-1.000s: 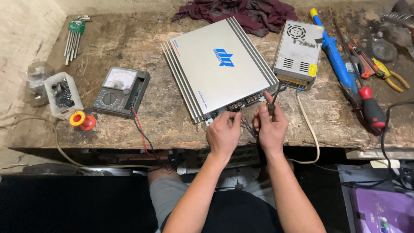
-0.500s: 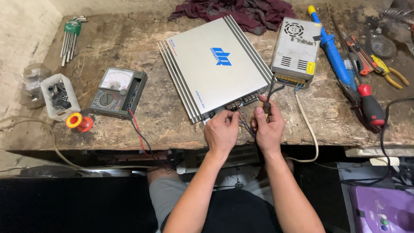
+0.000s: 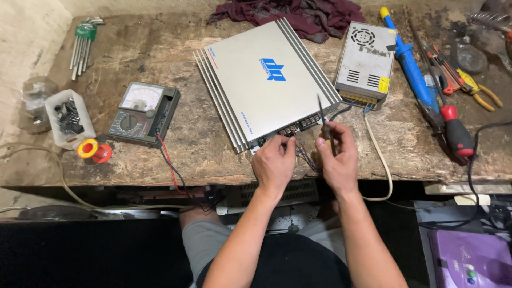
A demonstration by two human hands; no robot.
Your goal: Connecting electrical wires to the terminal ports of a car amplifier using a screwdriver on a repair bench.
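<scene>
Wooden workbench [image 3: 160, 48], scarred and dusty, is carrying everything in the view. Largest on it is a silver amplifier [image 3: 266, 80], its long axis running from 11 o'clock to 5 o'clock and its terminal strip [image 3: 293, 128] facing the person. At 2 o'clock from it, a grey power supply [image 3: 365, 64] is lying with its wired end also toward the person, and a dark red rag [image 3: 298, 13] is lying at 12 o'clock. An analogue meter [image 3: 143, 113] is sitting at 9 o'clock, its red and black leads [image 3: 169, 165] trailing over the bench edge. Hex keys [image 3: 82, 45] are lying at 10 o'clock.

The left hand [image 3: 274, 164] is pinching thin wires [image 3: 304, 154] just below the terminal strip, fingers closed on them. The right hand [image 3: 337, 154] is gripping a slim screwdriver [image 3: 324, 120], closed around its lower part; the shaft is standing nearly upright in the view, tip pointing to 12 o'clock, just beside the amplifier's near corner.

Likely hazards, as a judgement: the metal tip is hovering near the terminals and the wired supply, so a slip could bridge two contacts; the loosely pinched wires could also slide free or fray.
</scene>
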